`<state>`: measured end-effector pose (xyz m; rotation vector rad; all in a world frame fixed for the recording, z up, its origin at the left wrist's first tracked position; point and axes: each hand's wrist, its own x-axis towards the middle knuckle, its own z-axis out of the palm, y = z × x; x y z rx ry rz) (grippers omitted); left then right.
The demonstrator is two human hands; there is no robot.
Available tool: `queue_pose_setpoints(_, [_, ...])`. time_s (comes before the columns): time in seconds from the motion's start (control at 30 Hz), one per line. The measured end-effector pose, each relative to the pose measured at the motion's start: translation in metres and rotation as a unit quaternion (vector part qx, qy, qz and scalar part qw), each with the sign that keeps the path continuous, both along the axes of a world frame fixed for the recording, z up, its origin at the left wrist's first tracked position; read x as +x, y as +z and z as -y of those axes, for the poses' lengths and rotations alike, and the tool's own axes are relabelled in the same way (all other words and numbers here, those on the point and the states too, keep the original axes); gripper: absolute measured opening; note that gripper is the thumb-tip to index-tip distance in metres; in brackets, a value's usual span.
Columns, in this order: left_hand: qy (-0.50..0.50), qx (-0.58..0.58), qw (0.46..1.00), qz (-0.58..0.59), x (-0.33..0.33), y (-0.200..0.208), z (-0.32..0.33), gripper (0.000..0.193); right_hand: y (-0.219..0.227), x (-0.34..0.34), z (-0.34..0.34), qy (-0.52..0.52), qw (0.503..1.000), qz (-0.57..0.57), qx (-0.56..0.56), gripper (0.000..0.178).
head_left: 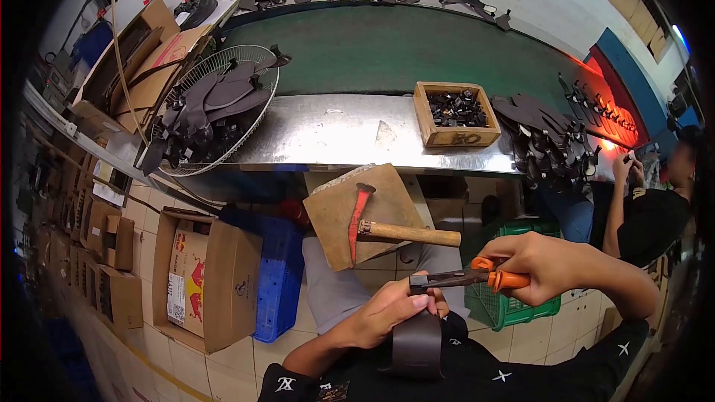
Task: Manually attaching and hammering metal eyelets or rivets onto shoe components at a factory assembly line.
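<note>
Over my lap, my left hand (pixel 383 316) grips a dark brown curved strap piece (pixel 417 348), thumb pressed near its upper end. At that end sits a small dark block-like part (pixel 419 283). My right hand (pixel 542 264) is closed around pliers with orange handles (pixel 510 281). The jaws point left and meet the small dark part; whether they clamp it I cannot make out. In front of my hands, a hammer (pixel 410 233) with a red head and wooden handle lies on a wooden board (pixel 328 219).
Beyond stands a metal-edged bench (pixel 328 130) with a green conveyor belt (pixel 335 45). It bears a wire basket (pixel 261 134) of dark straps, a wooden box (pixel 462 136) of small black parts and a strap pile (pixel 536 123). Crates flank me; a co-worker (pixel 655 216) sits at right.
</note>
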<state>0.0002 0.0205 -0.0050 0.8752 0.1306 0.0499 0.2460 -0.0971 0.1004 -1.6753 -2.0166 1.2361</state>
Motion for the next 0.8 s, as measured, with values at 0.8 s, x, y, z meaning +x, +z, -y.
queue_pose_setpoints(0.8, [0.584,0.649,0.358,-0.332,-0.136,-0.045,-0.396,0.049,-0.153,0.046,-0.208,-0.307,0.861,0.151,0.376,0.029])
